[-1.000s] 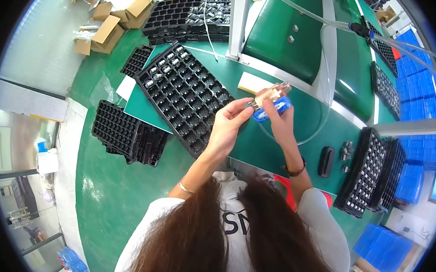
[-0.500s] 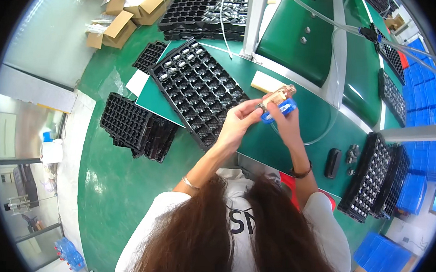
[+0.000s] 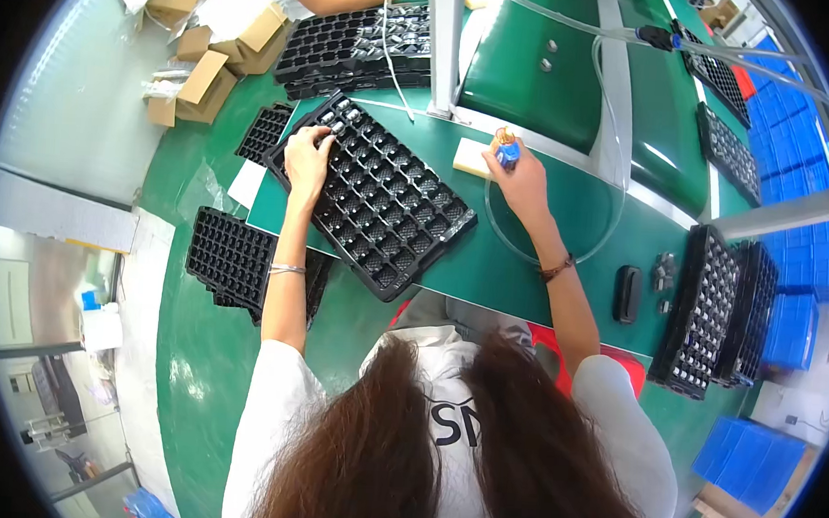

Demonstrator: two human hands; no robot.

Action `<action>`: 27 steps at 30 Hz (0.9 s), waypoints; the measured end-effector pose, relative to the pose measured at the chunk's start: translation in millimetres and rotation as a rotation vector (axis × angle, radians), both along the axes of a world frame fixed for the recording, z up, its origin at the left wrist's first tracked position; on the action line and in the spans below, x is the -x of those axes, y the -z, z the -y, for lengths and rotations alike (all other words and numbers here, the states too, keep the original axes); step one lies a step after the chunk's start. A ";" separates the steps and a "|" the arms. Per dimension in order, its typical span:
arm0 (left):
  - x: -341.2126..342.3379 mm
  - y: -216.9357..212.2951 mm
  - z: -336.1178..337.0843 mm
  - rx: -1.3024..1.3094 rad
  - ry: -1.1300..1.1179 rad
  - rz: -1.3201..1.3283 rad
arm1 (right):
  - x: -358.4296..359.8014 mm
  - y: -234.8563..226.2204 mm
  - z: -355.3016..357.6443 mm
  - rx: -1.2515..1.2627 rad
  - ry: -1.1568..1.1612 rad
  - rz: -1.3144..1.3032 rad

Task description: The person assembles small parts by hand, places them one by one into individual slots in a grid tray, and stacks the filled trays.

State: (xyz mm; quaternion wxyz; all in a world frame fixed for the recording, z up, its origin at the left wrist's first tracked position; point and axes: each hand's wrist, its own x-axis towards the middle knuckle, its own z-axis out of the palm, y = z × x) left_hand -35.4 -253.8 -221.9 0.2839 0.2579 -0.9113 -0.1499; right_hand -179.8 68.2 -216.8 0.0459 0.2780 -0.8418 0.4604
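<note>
My left hand reaches to the far left corner of the black tray, its fingers bent down at the pockets there. Thumb and forefinger are next to one of the small metal parts; whether they pinch it or stand a little apart, I cannot tell. The tray lies slantwise across the left end of the green table, its nearest corner jutting past the table's near edge.

My right hand is clamped round a blue-and-amber piece, thumb and fingers closed on its sides, the amber end pointing toward the table's far edge. Just beside it, near that same edge, lies a cream block. A clear tube loops over the tabletop around my right wrist.

Toward the table's right end lies a dark oblong case, with a loose metal cluster next to it and filled trays beyond.
</note>
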 end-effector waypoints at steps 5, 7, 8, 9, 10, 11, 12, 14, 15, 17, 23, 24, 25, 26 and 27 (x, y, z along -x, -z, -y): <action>2.7 -6.2 13.5 -0.237 0.108 -0.015 | -13.6 -5.5 -22.8 -0.037 0.056 0.043; -1.5 -9.8 18.4 -0.156 0.099 0.030 | -25.1 -11.7 -35.4 -0.006 0.053 0.077; -4.7 -10.2 23.1 -0.117 0.100 0.052 | -27.7 -10.3 -40.2 -0.007 0.055 0.081; -6.9 -9.2 29.7 -0.096 0.110 0.109 | -29.5 -8.7 -44.6 0.004 0.053 0.114; -4.4 -15.6 26.3 -0.098 0.112 0.163 | -30.0 -7.4 -49.2 0.013 0.058 0.145; -2.9 -18.0 24.5 -0.088 0.140 0.163 | -30.4 -6.3 -51.7 0.011 0.064 0.149; -2.2 -19.5 23.0 -0.078 0.166 0.163 | -30.7 -5.4 -53.6 -0.016 0.049 0.161; 0.8 -25.1 19.0 -0.018 0.187 0.209 | -29.0 -6.2 -55.0 -0.042 0.037 0.172; 1.6 -26.3 17.6 0.043 0.202 0.254 | -27.3 -6.3 -52.4 -0.036 0.037 0.156; 2.6 -29.1 18.5 0.066 0.203 0.280 | -20.7 -8.2 -43.6 -0.027 0.039 0.138; -6.0 -22.9 30.6 -0.095 0.169 0.207 | 13.8 1.0 10.7 0.031 0.004 -0.124; -6.7 -19.6 34.8 -0.125 0.171 0.233 | 23.0 4.6 13.6 0.096 -0.016 -0.085; -6.5 -22.6 31.8 -0.179 0.162 0.212 | 36.9 12.0 17.7 0.162 -0.039 -0.044; -3.8 -26.0 24.4 -0.234 0.158 0.187 | 63.5 25.6 17.3 0.205 -0.027 0.081; -9.9 -22.1 29.4 -0.277 0.169 0.119 | 79.8 18.9 22.0 0.221 -0.037 0.103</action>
